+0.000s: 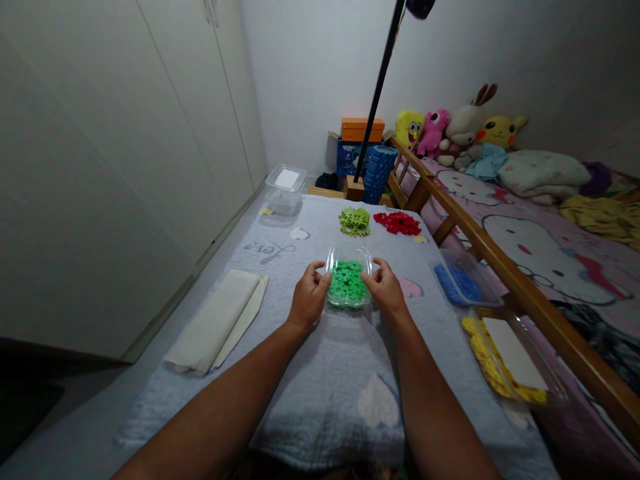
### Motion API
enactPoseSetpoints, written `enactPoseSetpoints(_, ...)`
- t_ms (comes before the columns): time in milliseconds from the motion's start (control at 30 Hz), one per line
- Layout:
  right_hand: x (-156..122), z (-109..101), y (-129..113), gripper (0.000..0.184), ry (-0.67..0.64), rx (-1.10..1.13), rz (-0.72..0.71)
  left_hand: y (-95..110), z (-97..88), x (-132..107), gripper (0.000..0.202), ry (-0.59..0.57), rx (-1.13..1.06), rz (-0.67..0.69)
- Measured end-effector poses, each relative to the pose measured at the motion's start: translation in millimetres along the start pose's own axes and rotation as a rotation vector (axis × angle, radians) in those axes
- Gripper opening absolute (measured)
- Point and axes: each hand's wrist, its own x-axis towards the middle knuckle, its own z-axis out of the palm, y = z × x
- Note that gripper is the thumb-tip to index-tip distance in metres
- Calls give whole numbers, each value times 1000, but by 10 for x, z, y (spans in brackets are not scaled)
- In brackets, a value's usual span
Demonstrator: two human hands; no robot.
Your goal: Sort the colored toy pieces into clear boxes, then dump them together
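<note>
A clear plastic box (349,256) filled with dark green flat pieces rests on a pale grey quilt (320,393). My left hand (308,297) grips its left side and my right hand (385,288) grips its right side, fingers curled round the rim. Beyond the box lie a heap of light green pieces (355,221) and a heap of red pieces (399,223).
A clear box of blue pieces (463,279) and one of yellow pieces with a white card (507,360) sit at the right. Folded cream cloth (220,320) lies left. An empty clear box (285,190) stands far left. A wooden bed rail (505,270) and plush toys (460,127) are right.
</note>
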Motion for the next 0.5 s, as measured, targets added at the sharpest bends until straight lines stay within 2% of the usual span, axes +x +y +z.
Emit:
enactPoseSetpoints(167, -17, -4, -12, 70, -83, 59, 78, 4, 14, -8, 45, -46, -34, -14)
enactPoseSetpoints(333, -10, 17, 20, 66, -84, 142, 106, 22, 25, -4, 45, -40, -98, -50)
enactPoseSetpoints(500, -2, 25, 25, 64, -73, 129, 97, -7, 37, 7, 48, -60, -120, -75)
